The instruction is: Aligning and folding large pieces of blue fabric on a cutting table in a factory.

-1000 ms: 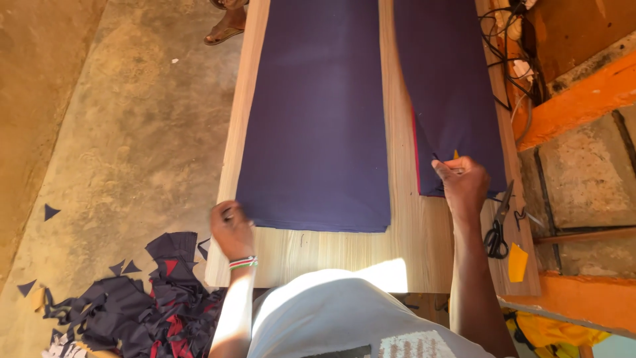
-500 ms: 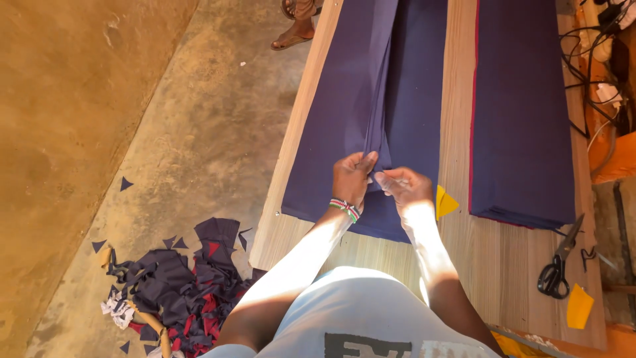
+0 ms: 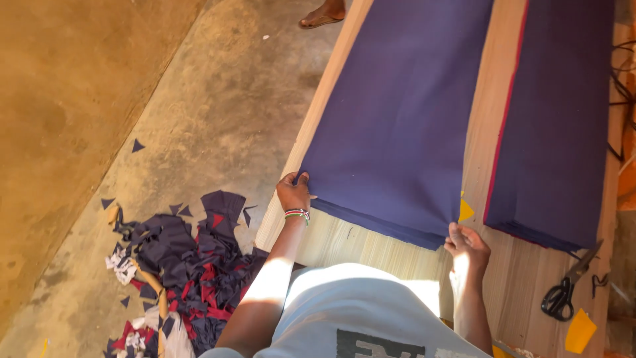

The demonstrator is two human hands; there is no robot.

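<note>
The left hand (image 3: 293,192) pinched the near left corner of a stack of purple fabric (image 3: 397,126), fingers curled over its edge, while the right hand (image 3: 467,244) gripped the near right corner. The stack lay on the wooden surface (image 3: 344,242) between both hands, stretching away from them. Right of the right hand lay black scissors (image 3: 563,292) and a 2nd purple stack (image 3: 560,126). Fabric scraps (image 3: 179,265) littered the floor left of the left hand.
</note>
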